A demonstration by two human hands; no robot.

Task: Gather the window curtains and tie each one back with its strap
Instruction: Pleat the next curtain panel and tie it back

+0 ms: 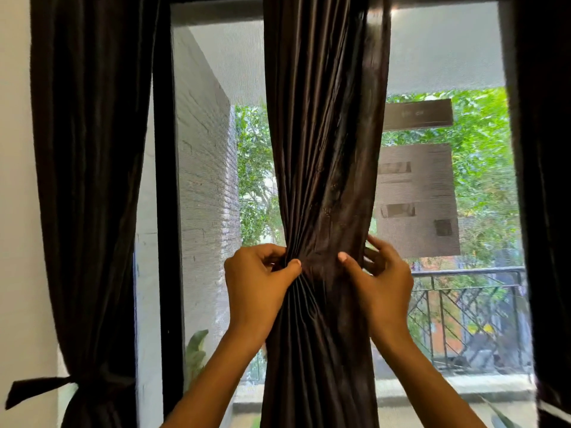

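Both hands clamped the glossy dark-brown middle curtain (324, 168) at its gathered waist: the left hand (258, 282) pinched the pleats, the right hand (381, 273) curled round the far edge. It hung before the black-framed window (165, 180). The dark left curtain (89, 180) was tied by its strap (40, 386). Sticker text was unreadable.

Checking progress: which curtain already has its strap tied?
The left curtain: a strap cinches it low down. The middle curtain is only bunched by both hands.
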